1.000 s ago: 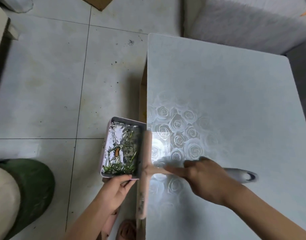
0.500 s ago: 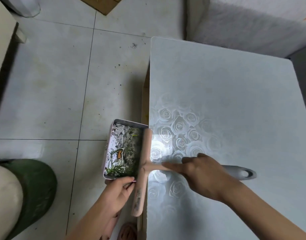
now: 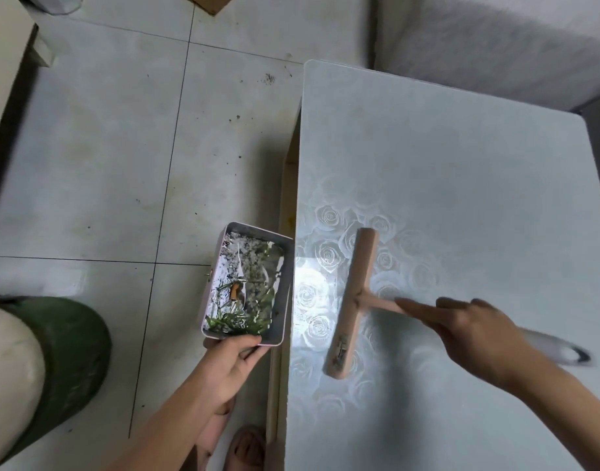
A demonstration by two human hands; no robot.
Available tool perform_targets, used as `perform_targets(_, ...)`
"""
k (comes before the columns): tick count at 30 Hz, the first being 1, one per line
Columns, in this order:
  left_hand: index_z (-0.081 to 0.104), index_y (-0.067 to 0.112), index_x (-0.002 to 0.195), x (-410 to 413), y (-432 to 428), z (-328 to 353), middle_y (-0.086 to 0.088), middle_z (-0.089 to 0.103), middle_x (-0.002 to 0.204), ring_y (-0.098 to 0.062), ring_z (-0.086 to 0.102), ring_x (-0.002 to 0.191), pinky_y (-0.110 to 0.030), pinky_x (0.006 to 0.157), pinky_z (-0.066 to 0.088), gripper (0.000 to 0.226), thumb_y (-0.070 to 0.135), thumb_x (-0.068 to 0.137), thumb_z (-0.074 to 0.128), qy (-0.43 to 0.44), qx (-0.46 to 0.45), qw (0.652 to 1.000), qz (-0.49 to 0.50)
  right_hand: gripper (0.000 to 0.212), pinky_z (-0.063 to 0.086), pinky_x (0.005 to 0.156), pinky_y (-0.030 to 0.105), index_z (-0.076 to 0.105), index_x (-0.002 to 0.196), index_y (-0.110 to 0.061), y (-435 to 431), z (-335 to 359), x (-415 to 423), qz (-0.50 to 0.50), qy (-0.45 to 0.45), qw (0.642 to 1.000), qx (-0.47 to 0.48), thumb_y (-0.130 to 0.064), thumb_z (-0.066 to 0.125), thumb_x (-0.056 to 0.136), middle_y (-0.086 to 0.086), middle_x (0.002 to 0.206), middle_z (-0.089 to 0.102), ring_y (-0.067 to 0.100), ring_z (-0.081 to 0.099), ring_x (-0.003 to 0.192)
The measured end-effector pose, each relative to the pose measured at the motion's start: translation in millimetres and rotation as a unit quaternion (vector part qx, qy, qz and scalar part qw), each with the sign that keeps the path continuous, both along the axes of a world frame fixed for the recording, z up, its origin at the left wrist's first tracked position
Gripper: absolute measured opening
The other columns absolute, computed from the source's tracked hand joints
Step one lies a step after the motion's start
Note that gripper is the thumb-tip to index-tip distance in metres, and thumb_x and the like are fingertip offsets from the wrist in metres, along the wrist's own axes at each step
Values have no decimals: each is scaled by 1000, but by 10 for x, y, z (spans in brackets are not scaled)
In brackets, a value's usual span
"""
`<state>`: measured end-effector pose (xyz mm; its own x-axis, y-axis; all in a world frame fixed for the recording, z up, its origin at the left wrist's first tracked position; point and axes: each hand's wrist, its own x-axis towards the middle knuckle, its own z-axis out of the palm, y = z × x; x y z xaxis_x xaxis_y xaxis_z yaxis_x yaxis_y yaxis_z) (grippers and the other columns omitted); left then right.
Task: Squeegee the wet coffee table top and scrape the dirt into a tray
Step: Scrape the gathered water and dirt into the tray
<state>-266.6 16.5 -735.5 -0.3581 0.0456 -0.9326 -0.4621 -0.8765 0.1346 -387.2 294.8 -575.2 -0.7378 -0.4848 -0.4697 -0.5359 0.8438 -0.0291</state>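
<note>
A pale coffee table top (image 3: 461, 171) with a rose pattern fills the right side. My right hand (image 3: 475, 331) grips the handle of a pink squeegee (image 3: 354, 300), forefinger stretched along the shaft; its blade lies on the table a little in from the left edge. My left hand (image 3: 230, 365) holds the near edge of a metal tray (image 3: 288, 294), pressed against the table's left edge below the top. Green scraps, grit and an orange bit lie in the tray.
Grey floor tiles (image 3: 105, 164) with dark specks spread to the left. A green-covered knee (image 3: 54, 368) sits at lower left, pink slippers (image 3: 247, 447) by the table's base. A grey sofa (image 3: 495, 39) stands behind the table, cardboard (image 3: 210, 1) at the top.
The squeegee has drawn back to the right from the table's left edge, away from the tray. The tray stays in my left hand by the edge.
</note>
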Motion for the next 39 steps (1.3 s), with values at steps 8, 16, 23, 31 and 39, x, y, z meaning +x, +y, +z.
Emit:
perform_targets(8,59,5,114,-61,148,-56,-19,69,106,-32,66,99,-41,69,60,48,-23,77,48,15,15,999,26,60,26,42,24,71,115,-28,56,-136,-57,33,38,997,-57,-2,85,63,-10,54,31,7,3,44)
perform_targets(16,57,-4,99,-134,186,3,-19,69,80,-28,63,84,-32,58,60,24,-18,82,46,-15,-8,1000,4,61,25,64,24,39,137,-51,-101,-297,-9,19,-43,995,-85,-19,59,89,-7,76,53,18,51,62)
perform_targets(23,57,-10,91,-209,47,72,-20,62,81,-24,63,69,-26,51,56,14,-11,87,43,-9,-43,994,-101,61,27,70,29,28,143,-50,-598,-346,-136,54,-3,988,-146,-21,46,93,-8,82,43,19,42,70)
perform_targets(31,56,-2,106,-317,61,71,-24,62,108,-41,56,110,-51,71,54,30,-18,84,43,-10,12,1000,3,50,34,57,24,30,138,-55,599,-99,-201,-111,-19,989,-92,-29,44,98,-16,65,40,9,45,61)
perform_targets(39,53,-12,107,-547,-2,43,-29,59,108,-37,58,104,-30,54,59,28,-16,80,46,-15,-10,999,-49,60,26,70,27,19,144,-55,-594,-530,-488,7,-15,994,-105,-29,41,95,-6,87,46,19,52,81)
